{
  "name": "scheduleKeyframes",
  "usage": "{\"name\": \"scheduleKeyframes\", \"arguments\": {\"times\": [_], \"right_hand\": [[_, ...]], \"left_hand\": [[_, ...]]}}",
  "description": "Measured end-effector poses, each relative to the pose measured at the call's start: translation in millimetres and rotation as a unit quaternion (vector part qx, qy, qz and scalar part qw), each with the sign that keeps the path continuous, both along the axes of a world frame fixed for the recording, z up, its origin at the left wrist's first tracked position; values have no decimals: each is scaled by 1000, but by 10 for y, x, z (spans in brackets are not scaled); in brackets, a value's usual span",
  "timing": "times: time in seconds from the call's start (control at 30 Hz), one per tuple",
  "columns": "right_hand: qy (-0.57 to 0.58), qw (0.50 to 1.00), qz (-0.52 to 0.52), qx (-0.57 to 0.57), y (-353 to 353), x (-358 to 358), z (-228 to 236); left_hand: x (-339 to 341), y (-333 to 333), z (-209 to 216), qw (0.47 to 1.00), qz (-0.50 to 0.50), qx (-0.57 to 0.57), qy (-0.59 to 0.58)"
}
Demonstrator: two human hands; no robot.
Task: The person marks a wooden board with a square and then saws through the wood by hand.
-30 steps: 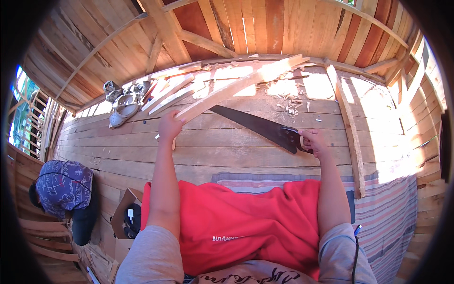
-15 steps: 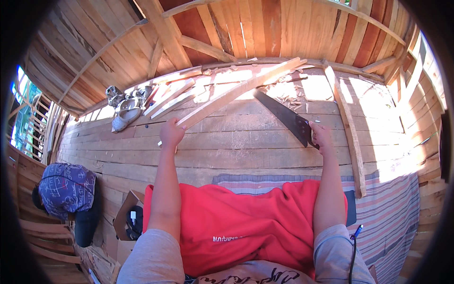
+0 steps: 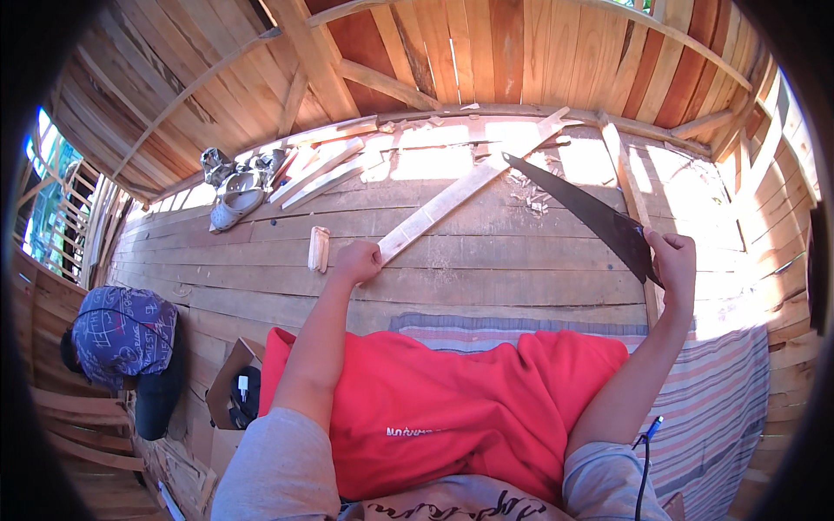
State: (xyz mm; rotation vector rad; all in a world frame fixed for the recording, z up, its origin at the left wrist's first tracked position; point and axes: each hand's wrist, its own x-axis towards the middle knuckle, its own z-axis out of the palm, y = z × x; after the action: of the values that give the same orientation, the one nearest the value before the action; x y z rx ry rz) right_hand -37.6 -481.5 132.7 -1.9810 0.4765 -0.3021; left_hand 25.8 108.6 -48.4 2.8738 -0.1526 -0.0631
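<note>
A long wooden plank (image 3: pixel 447 204) lies slantwise over the floorboards, with faint cross lines on its top face. My left hand (image 3: pixel 358 260) is closed round its near end. Just left of that hand is a short wood block (image 3: pixel 319 249) on the floor. In my right hand (image 3: pixel 673 260) is a dark handsaw (image 3: pixel 591 208), gripped at its handle end and raised to the right. Its blade slants up and left, the tip close to the plank's far part. The fingers partly cover the handle.
Clogs (image 3: pixel 238 200) and several wood strips (image 3: pixel 323 169) lie far left. A long beam (image 3: pixel 627 174) runs along the right, past a striped mat (image 3: pixel 704 391). Wood scraps (image 3: pixel 532 198) litter the floor. Another person (image 3: pixel 126 339) crouches at left, near an open cardboard box (image 3: pixel 228 382).
My left hand and the plank's near end have shifted right and slightly nearer, exposing the short block. My right hand has carried the saw to the right.
</note>
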Motion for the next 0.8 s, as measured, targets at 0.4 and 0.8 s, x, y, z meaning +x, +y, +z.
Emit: {"name": "scheduleKeyframes", "arguments": {"times": [0.4,0.8], "right_hand": [[-124,991,38,23,1552,409,-720],[-24,996,86,6,1948,380,-898]], "left_hand": [[238,0,103,922,265,125,-255],[242,1238,-356,910,339,-236,-42]]}}
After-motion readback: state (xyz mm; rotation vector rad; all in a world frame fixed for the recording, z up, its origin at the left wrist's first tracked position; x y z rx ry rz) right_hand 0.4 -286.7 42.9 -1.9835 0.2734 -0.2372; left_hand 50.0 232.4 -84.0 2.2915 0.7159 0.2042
